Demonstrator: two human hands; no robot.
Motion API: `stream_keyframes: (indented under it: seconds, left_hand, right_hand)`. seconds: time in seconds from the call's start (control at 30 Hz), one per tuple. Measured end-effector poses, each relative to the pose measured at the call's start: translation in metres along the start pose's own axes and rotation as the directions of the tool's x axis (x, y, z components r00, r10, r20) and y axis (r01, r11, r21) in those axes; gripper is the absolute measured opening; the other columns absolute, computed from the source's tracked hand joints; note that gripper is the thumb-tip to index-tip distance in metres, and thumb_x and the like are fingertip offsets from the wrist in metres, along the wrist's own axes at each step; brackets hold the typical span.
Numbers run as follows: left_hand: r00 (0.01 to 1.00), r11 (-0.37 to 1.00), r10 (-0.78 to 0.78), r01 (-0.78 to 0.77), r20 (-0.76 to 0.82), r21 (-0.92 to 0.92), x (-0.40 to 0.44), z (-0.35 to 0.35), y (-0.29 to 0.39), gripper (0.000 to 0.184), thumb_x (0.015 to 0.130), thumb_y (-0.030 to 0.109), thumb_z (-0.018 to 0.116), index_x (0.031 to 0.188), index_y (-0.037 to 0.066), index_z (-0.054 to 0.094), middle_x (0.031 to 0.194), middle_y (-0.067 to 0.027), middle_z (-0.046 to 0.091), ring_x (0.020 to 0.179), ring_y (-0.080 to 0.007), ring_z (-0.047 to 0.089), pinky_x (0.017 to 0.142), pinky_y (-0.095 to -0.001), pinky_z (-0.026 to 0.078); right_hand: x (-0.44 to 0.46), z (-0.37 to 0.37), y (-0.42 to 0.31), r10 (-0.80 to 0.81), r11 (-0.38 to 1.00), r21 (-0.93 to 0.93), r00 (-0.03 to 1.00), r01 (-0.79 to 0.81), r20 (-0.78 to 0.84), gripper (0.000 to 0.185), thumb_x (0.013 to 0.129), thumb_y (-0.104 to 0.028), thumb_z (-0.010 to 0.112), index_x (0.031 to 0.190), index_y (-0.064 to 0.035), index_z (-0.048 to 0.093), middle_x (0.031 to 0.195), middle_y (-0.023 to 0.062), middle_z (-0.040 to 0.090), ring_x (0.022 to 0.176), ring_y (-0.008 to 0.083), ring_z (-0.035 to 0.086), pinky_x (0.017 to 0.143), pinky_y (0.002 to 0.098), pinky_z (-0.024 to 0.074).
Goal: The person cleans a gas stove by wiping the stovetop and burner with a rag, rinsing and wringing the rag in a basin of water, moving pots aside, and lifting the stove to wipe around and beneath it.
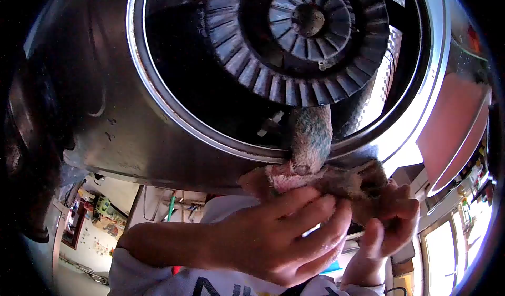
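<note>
A worn, dirty grey-pink cloth (pixel 310 138) hangs over the lower rim of a round metal opening (pixel 236 148), one strip reaching up to the ridged rings inside. My left hand (pixel 289 233) comes from the left, its bent fingers pressed on the lower bunch of the cloth. To its right, my right hand (pixel 397 217) is curled round the darker end of the same cloth, thumb raised. Two concentric ridged rings (pixel 294 88) sit in the opening above both hands. The fingertips of my left hand are partly hidden by the cloth.
A large curved metal body (pixel 105 112) surrounds the opening and fills the upper left. Dark metal parts (pixel 37 191) stand at the far left. A pinkish panel (pixel 455 128) is at the right. Below are a wall with hanging items and a bright window (pixel 441 254).
</note>
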State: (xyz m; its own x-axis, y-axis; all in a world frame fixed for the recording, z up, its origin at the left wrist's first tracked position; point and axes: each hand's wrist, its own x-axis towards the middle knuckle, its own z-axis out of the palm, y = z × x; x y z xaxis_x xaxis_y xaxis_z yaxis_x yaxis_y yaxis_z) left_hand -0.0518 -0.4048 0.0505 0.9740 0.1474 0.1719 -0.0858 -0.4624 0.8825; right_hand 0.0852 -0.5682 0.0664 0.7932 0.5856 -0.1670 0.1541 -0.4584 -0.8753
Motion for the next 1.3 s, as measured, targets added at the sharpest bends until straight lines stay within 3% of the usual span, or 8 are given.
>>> stream_keyframes:
  seconds: [0.03, 0.17, 0.27, 0.47, 0.7, 0.87, 1.13, 1.3]
  left_hand:
    - [1.000, 1.000, 0.010, -0.010, 0.017, 0.019, -0.003, -0.004, -0.001, 0.027, 0.088, 0.020, 0.065, 0.101, -0.003, 0.072, 0.117, -0.0182, 0.068, 0.095, -0.0276, 0.069, 0.084, -0.0403, 0.059]
    - [1.000, 0.992, -0.009, 0.008, 0.009, 0.125, -0.012, -0.008, -0.002, 0.023, 0.091, 0.015, 0.064, 0.102, -0.003, 0.073, 0.120, -0.0195, 0.067, 0.089, -0.0235, 0.068, 0.076, -0.0338, 0.058]
    - [0.998, 0.928, -0.038, 0.019, 0.043, 0.371, -0.018, -0.017, -0.003, 0.021, 0.090, 0.012, 0.067, 0.106, 0.001, 0.075, 0.121, -0.0190, 0.068, 0.085, -0.0198, 0.063, 0.071, -0.0284, 0.053]
    - [0.945, 0.771, -0.326, 0.284, -0.030, 0.571, -0.032, -0.042, 0.006, 0.045, 0.083, 0.034, 0.071, 0.115, 0.003, 0.071, 0.113, -0.0152, 0.061, 0.097, -0.0310, 0.058, 0.082, -0.0474, 0.046]
    - [0.940, 0.738, -0.337, 0.300, -0.055, 0.604, -0.069, -0.060, 0.001, 0.037, 0.069, 0.028, 0.082, 0.098, 0.006, 0.070, 0.104, -0.0099, 0.056, 0.090, -0.0257, 0.059, 0.081, -0.0442, 0.042]
    - [0.941, 0.769, -0.335, 0.306, -0.053, 0.561, -0.050, -0.064, 0.000, 0.031, 0.082, 0.032, 0.079, 0.078, 0.011, 0.057, 0.109, -0.0064, 0.074, 0.108, -0.0281, 0.066, 0.083, -0.0433, 0.042]
    - [0.936, 0.865, -0.345, 0.348, -0.074, 0.361, -0.067, -0.079, -0.010, 0.034, 0.073, 0.029, 0.084, 0.076, 0.012, 0.055, 0.080, -0.0017, 0.063, 0.087, -0.0236, 0.068, 0.082, -0.0450, 0.041]
    - [0.900, 0.691, -0.355, 0.435, -0.253, 0.577, -0.033, -0.089, -0.010, 0.034, 0.073, 0.018, 0.084, 0.094, 0.007, 0.059, 0.096, -0.0100, 0.062, 0.092, -0.0275, 0.064, 0.086, -0.0425, 0.044]
  right_hand:
    - [-0.006, 0.012, 0.006, -0.018, 0.997, 0.079, 0.998, 0.023, -0.061, 0.038, 0.079, -0.032, 0.086, 0.079, -0.0066, 0.058, 0.070, 0.0069, 0.052, 0.059, 0.0208, 0.052, 0.058, 0.0364, 0.0442]
    - [-0.003, 0.009, -0.002, -0.205, 0.795, -0.479, 0.908, 0.373, 0.366, 0.041, 0.067, -0.025, 0.094, 0.098, -0.0063, 0.075, 0.080, 0.0047, 0.063, 0.065, 0.0207, 0.061, 0.063, 0.0395, 0.0555]
    - [-0.006, 0.016, 0.009, -0.378, 0.837, -0.239, 0.835, 0.493, 0.399, 0.035, 0.065, -0.011, 0.087, 0.097, -0.0043, 0.074, 0.080, 0.0037, 0.063, 0.061, 0.0177, 0.060, 0.057, 0.0341, 0.0529]
    - [-0.014, 0.027, -0.005, -0.349, 0.931, 0.078, 0.802, 0.358, 0.486, 0.037, 0.065, -0.006, 0.087, 0.097, -0.0102, 0.070, 0.085, 0.0033, 0.056, 0.070, 0.0232, 0.066, 0.066, 0.0408, 0.0559]
    - [-0.020, 0.037, -0.010, -0.265, 0.954, -0.025, 0.876, 0.300, 0.402, 0.033, 0.065, -0.005, 0.084, 0.094, -0.0116, 0.070, 0.094, 0.0062, 0.058, 0.077, 0.0246, 0.062, 0.066, 0.0398, 0.0530]
    - [-0.004, 0.025, -0.013, -0.252, 0.951, -0.039, 0.838, 0.308, 0.484, 0.035, 0.068, 0.004, 0.077, 0.097, -0.0111, 0.063, 0.103, 0.0105, 0.063, 0.080, 0.0257, 0.061, 0.064, 0.0373, 0.0512]
    - [-0.005, 0.032, -0.003, -0.307, 0.951, 0.085, 0.862, 0.299, 0.404, 0.042, 0.077, 0.006, 0.076, 0.102, -0.0168, 0.051, 0.110, 0.0131, 0.058, 0.080, 0.0266, 0.063, 0.067, 0.0371, 0.0541]
    - [0.001, 0.048, -0.041, -0.192, 0.913, -0.299, 0.941, 0.276, 0.279, 0.037, 0.082, 0.001, 0.078, 0.104, -0.0151, 0.053, 0.117, 0.0154, 0.056, 0.094, 0.0281, 0.064, 0.079, 0.0399, 0.0564]
